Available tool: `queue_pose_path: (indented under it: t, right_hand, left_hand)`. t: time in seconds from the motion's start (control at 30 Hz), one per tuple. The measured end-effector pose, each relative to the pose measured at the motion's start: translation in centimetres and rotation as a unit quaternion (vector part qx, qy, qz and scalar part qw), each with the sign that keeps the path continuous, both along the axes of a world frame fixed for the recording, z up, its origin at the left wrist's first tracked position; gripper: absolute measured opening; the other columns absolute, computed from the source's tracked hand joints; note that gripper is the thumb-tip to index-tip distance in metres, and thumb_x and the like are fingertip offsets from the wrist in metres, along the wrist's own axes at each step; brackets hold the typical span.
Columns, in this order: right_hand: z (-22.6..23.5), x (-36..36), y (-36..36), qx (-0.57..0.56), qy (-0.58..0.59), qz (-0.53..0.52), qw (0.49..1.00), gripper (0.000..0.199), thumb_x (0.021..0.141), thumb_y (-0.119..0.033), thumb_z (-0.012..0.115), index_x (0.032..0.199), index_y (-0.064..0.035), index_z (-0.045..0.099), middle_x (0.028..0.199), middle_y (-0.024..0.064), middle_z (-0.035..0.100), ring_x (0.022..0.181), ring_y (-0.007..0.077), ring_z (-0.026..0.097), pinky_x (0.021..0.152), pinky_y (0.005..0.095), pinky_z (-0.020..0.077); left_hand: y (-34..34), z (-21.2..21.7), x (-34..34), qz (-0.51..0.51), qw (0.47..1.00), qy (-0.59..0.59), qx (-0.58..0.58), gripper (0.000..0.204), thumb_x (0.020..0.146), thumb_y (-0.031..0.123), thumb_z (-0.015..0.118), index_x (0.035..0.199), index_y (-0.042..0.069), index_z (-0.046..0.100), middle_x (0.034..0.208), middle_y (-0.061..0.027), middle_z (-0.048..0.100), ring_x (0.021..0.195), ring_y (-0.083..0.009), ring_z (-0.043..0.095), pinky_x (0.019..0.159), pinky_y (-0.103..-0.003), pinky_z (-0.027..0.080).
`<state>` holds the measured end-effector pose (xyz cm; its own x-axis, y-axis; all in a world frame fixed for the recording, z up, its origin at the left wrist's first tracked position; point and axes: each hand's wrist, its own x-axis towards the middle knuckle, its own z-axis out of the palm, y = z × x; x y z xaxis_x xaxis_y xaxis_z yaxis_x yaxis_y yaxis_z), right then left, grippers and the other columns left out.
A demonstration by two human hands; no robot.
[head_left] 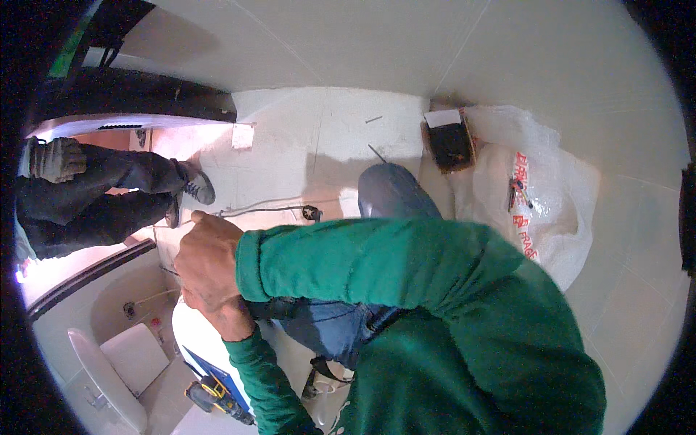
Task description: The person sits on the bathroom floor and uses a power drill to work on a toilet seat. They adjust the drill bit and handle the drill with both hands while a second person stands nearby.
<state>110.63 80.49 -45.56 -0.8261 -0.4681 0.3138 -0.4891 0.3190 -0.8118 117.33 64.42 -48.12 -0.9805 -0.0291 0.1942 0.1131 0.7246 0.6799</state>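
Observation:
My right hand (208, 246), in a green sleeve, reaches across from the right and is closed. Just below it my left hand (210, 299) is closed too, pressed close against the right. Whatever they grip is hidden by the fingers. A thin dark piece (168, 270) pokes out at the left of the hands. From beside the right hand's knuckles a thin dark cable or rod (264, 209) runs over the floor to a small round black part (310, 212). My bent knee (395, 190) in blue jeans is behind the right sleeve.
At left stands another person in dark trousers (109, 181). A yellow and black power tool (217, 391) lies below my left hand, near a white basin (109, 377). An open box (449, 145) and plastic wrapping (562, 217) with small tools (518, 194) occupy the right.

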Motion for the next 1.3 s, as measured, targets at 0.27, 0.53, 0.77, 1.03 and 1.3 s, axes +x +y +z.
queue_pose_path:
  t: [0.27,0.53,0.77,1.03,1.3]
  right_hand:
    - [-27.1,-0.7,18.8,0.239,-0.277,-0.347,0.864,0.052,0.084,-0.050,0.073,0.092,0.0015,0.073,0.094,0.0251,0.071,0.089,0.0405,0.070,0.078,0.0495,0.0543]
    - [-33.6,0.7,19.0,0.343,-0.331,-0.317,0.820,0.046,0.076,-0.036,0.080,0.103,0.0009,0.074,0.108,0.0225,0.071,0.100,0.0386,0.070,0.091,0.0464,0.0553]
    - [-38.6,1.3,23.2,-0.132,-0.469,-0.226,0.843,0.032,0.083,-0.026,0.078,0.098,0.0008,0.071,0.097,0.0152,0.073,0.089,0.0284,0.071,0.082,0.0407,0.0596]
    - [-32.7,1.8,23.8,-0.530,-0.459,-0.069,0.710,0.028,0.101,-0.027,0.058,0.116,-0.0041,0.063,0.122,0.0185,0.065,0.112,0.0311,0.065,0.095,0.0437,0.0537]
    - [-13.1,1.4,10.9,-0.528,-0.355,-0.156,0.756,0.028,0.090,-0.013,0.075,0.107,-0.0048,0.054,0.106,0.0160,0.071,0.092,0.0244,0.072,0.082,0.0329,0.0591]
  left_hand:
    - [4.1,2.5,0.7,0.074,0.966,-0.126,0.213,0.020,0.080,-0.002,0.070,0.092,0.003,0.054,0.081,-0.0053,0.058,0.070,-0.0184,0.064,0.069,-0.030,0.052]
    - [3.5,2.0,0.0,0.085,0.967,-0.136,0.201,0.032,0.081,0.015,0.084,0.089,0.005,0.055,0.075,-0.0036,0.058,0.068,-0.0168,0.063,0.069,-0.030,0.050]
    - [3.1,1.7,-0.3,0.075,0.965,-0.134,0.214,0.030,0.082,0.015,0.083,0.086,0.006,0.054,0.073,-0.0035,0.058,0.066,-0.0170,0.062,0.069,-0.030,0.051]
    - [1.7,1.6,-0.7,0.077,0.968,-0.172,0.167,0.031,0.079,0.020,0.085,0.085,0.005,0.059,0.078,-0.0028,0.058,0.067,-0.0143,0.058,0.066,-0.030,0.049]
    - [1.7,1.5,-1.6,0.096,0.961,-0.127,0.226,0.027,0.079,0.015,0.084,0.082,0.006,0.059,0.072,0.0001,0.060,0.061,-0.0091,0.054,0.058,-0.025,0.045]
